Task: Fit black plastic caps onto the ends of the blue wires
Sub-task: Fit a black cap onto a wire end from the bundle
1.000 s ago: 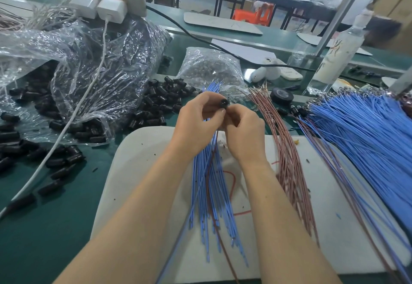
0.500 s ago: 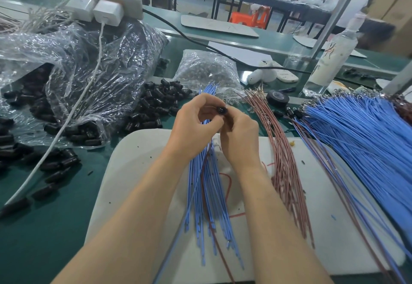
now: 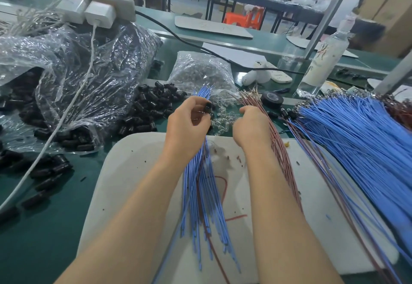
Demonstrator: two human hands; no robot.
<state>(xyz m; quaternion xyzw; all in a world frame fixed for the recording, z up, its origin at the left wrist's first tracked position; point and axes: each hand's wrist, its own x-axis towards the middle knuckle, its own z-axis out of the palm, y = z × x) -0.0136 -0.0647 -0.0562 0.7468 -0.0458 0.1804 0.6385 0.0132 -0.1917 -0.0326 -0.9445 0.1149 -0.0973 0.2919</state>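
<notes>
Blue wires [image 3: 200, 194] run through the closed grip of the left hand [image 3: 189, 125], their long axis pointing away from the person. Tips fan out beyond the grip and tails trail back over the white board [image 3: 133, 172]. Its fingertips pinch a black cap [image 3: 208, 107]. The right hand [image 3: 252, 125], held apart, curls beside brown wires [image 3: 283, 149]; whether its grip holds any cannot be told.

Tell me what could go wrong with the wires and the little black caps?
1. The left hand grips a bunch of blue wires and holds a black cap at its fingertips too; the cap might slip and fall among the loose caps.
2. The right hand sits against the brown wires, so it might pick a brown one by mistake.
3. The bunch fans out at its near end; a wire could slide free.
</notes>
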